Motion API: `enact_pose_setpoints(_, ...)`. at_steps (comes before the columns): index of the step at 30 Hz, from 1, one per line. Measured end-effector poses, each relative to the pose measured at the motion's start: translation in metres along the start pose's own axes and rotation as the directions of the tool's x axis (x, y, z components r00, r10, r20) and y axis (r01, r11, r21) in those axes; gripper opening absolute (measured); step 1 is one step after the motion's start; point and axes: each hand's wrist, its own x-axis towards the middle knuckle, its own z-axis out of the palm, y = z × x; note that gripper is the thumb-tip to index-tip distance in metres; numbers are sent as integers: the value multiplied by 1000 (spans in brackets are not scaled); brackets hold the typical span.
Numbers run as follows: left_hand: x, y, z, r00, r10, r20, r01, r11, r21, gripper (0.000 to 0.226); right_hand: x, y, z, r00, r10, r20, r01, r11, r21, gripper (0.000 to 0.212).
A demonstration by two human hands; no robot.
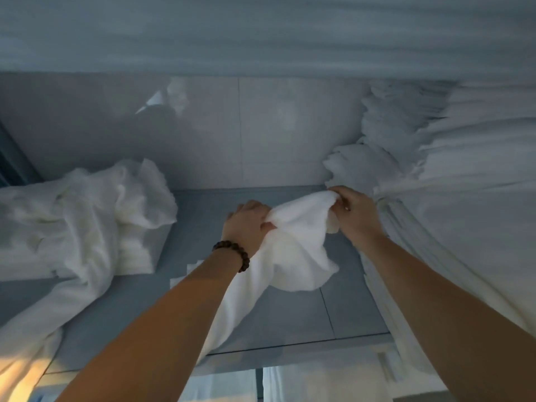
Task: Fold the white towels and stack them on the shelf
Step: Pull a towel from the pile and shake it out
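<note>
A white towel (pixel 298 242) hangs bunched in the air, held at its upper edge by both hands and trailing down and back toward the person under the left forearm. The left hand (pixel 246 224) has its fingers curled tight round a gathered fold at the towel's left end; a dark bead bracelet (pixel 233 252) sits on that wrist. The right hand (pixel 355 210) pinches the towel's right end, fingers closed on the cloth, with the stretch between the two hands sagging slightly. Below the towel lies the grey shelf surface (pixel 290 320), and the lower folds hang just over it; whether they touch it cannot be told. Left of the towel, well apart from it, a heap of crumpled white towels (pixel 95 216) lies on the same surface and spills over its front edge. Right of the towel, just beside the right hand, rises a tall stack of folded towels (pixel 464 175), its layered edges facing the towel. Behind the towel stands a pale panelled back wall (pixel 261 134). Above the towel more layered white cloth (pixel 261 33) spans the full width of the view.
</note>
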Motion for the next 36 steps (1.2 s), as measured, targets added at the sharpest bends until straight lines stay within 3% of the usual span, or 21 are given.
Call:
enact_pose_setpoints(2, 2, -4, -5, 1000, -28, 2, 28, 997, -68, 39, 2, -7, 2, 1000, 7, 24, -6, 1000, -20, 16)
enact_pose_setpoints(6, -2, -3, -25, 995, 67, 72, -51, 979, -199, 75, 6, -32, 18, 999, -27, 26, 28, 999, -35, 12)
enact_pose_setpoints(8, -5, 1, -34, 995, 97, 30, -86, 964, -250, 79, 8, -47, 27, 996, -50, 75, 49, 999, 2, 11)
enact_pose_setpoints(12, -3, 7, -51, 991, 130, -40, -136, 972, -189, 71, 10, -75, 46, 973, -143, 183, 132, 989, 74, 11)
enact_pose_setpoints(15, -1, -3, -62, 987, 141, -70, -147, 985, -89, 40, 9, -84, 56, 966, -140, 215, 112, 984, 138, 7)
enact_pose_setpoints(19, -13, -24, -67, 988, 22, -153, -48, 985, -167, 30, 8, -80, 59, 996, -57, 76, 46, 989, 141, 12)
enact_pose_setpoints(22, -20, -31, -66, 967, -95, -237, 44, 977, -210, 32, 4, -71, 59, 999, 34, -17, -33, 998, 50, 35)
enact_pose_setpoints(24, -22, -30, -63, 962, -111, -250, 59, 977, -206, 32, -2, -71, 64, 992, 94, 80, -100, 991, 83, 45)
enact_pose_setpoints(26, -26, -28, -58, 957, -112, -268, 54, 975, -214, 30, -7, -75, 72, 964, 159, 211, -194, 969, 153, 38)
enact_pose_setpoints(28, -30, -25, -53, 967, -76, -242, 24, 977, -211, 29, -9, -77, 80, 955, 168, 244, -217, 957, 193, 28)
enact_pose_setpoints(32, -37, -24, -44, 996, 53, 74, -35, 973, -227, 58, -10, -78, 82, 983, 108, 150, -141, 963, 230, 13)
enact_pose_setpoints(34, -38, -25, -47, 999, 40, 35, -26, 944, -328, 61, -12, -77, 79, 985, 60, 160, -100, 962, 255, 13)
enact_pose_setpoints(36, -34, -27, -51, 997, -23, -78, -12, 909, -417, 43, -13, -74, 74, 976, 13, 219, -85, 943, 322, 12)
